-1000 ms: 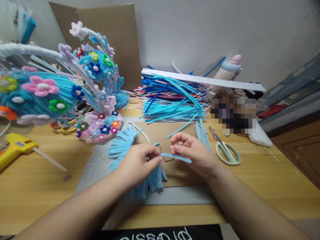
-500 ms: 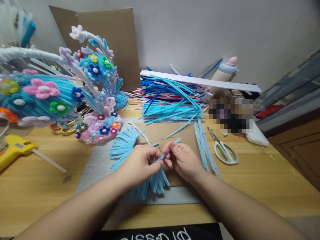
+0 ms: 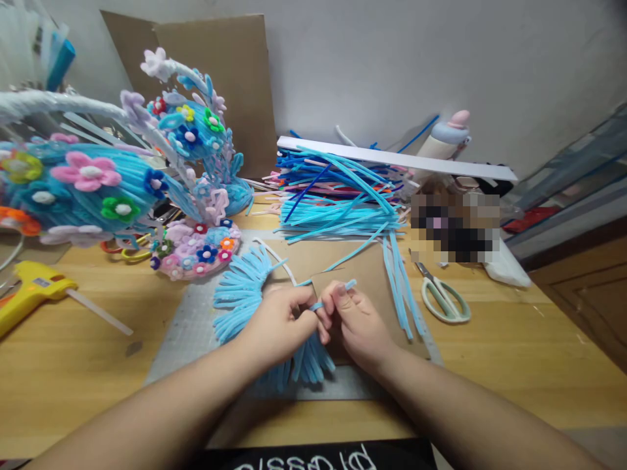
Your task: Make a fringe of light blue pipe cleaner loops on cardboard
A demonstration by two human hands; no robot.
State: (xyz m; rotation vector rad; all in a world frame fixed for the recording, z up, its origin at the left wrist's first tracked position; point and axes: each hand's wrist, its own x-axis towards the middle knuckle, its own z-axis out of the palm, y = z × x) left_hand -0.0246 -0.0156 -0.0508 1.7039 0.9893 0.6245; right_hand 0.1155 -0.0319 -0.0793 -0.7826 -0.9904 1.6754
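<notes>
A light blue pipe cleaner [image 3: 351, 284] runs between my two hands over the cardboard sheet [image 3: 362, 274]. My left hand [image 3: 289, 320] is closed on its left part, with thumb and forefinger pinching it. Close beside, my right hand [image 3: 355, 316] pinches it near the end, which sticks out above the thumb. Under and left of my left hand lies a curved fringe of light blue pipe cleaner loops [image 3: 240, 290]; the hand hides part of it. A white stem [image 3: 277, 258] lies by the fringe.
Several loose pipe cleaners [image 3: 399, 281] lie right of my hands, below a large pile [image 3: 337, 215]. Scissors [image 3: 445, 300] rest farther right. Flower-covered ornaments [image 3: 196, 251] and a yellow glue gun [image 3: 42, 287] are at left. A grey cutting mat [image 3: 181, 333] lies beneath.
My right hand has slid along the pipe cleaner toward its end, so less of it sticks out past the thumb. The view has shifted slightly.
</notes>
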